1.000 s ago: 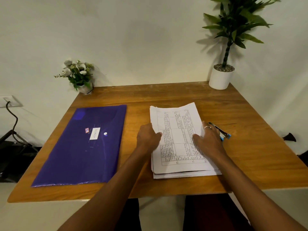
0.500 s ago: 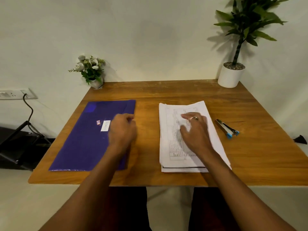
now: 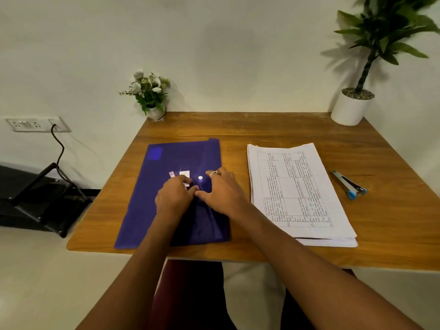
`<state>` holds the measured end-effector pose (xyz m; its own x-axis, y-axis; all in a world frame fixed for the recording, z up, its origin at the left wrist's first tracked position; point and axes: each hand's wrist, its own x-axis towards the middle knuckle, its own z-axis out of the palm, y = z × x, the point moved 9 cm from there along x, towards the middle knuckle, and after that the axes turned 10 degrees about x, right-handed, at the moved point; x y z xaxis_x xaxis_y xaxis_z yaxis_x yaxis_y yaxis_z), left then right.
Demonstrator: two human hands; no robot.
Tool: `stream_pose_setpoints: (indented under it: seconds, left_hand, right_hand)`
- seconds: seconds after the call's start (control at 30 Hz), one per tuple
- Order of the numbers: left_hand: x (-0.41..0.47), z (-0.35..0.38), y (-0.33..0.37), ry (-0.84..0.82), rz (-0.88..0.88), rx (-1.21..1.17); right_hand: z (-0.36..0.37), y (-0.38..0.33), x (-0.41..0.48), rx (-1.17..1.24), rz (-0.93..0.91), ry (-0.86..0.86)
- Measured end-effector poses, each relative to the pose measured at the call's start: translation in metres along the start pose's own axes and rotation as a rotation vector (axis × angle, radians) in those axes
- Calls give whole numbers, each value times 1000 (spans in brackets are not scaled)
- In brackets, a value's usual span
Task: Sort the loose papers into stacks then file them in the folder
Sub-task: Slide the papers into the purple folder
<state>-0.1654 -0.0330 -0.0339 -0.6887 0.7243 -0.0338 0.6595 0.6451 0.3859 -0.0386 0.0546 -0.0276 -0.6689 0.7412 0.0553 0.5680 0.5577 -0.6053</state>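
The left hand [image 3: 175, 198] sits at the middle of the frame with its fingers curled down onto the dark purple, translucent plastic envelope folder [image 3: 164, 163]. Its fingertips are tucked out of sight, so I cannot tell whether they pinch the flap or only press on it. Just to its right, the right hand [image 3: 223, 194] lies on the same folder with its fingers spread and fairly straight. It grips nothing, and its thumb nearly meets the left hand's knuckles. Both hands are beside the small white snap button [image 3: 200, 178], so the step in hand looks like opening the flap.

The folder's long axis runs from the near table edge up the frame toward the wall, with its flap edge on the right.

The stack of white printed papers [image 3: 292, 186] lies right of the hands, apart from the folder, with bare wood between them. Its long axis runs nearly parallel to the folder's. The right hand is the nearer one, so the filing would likely be a sideways carry leftward into the flap side.

A small silver stapler with a blue tip [image 3: 348, 185] lies further right on the brown wooden table [image 3: 262, 129].
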Motion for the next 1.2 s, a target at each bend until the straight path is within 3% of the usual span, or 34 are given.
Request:
stream_pose_setpoints:
  seconds: [0.27,0.63,0.8,0.9,1.03,1.1,1.2]
  left_hand:
    - [-13,7,8,-24,140,19]
    - [-12,11,19,-145,123,8]
    - [-18,8,16,-147,59,-20]
    - [-29,13,25,-125,-26,35]
    - [-42,16,45,-117,-74,270]
    - [-41,14,49,-141,-96,218]
    - [-36,-2,53,-85,-78,130]
  right_hand:
    - [-5,-4,1,-87,-15,-30]
    - [-26,-6,2,-72,-48,19]
    - [-58,7,-1,154,40,171]
    - [-83,35,-8,49,93,221]
    - [-79,57,-19,-229,79,123]
    - [-74,55,-24,-347,-26,131]
    - [-70,57,-29,-332,-102,125]
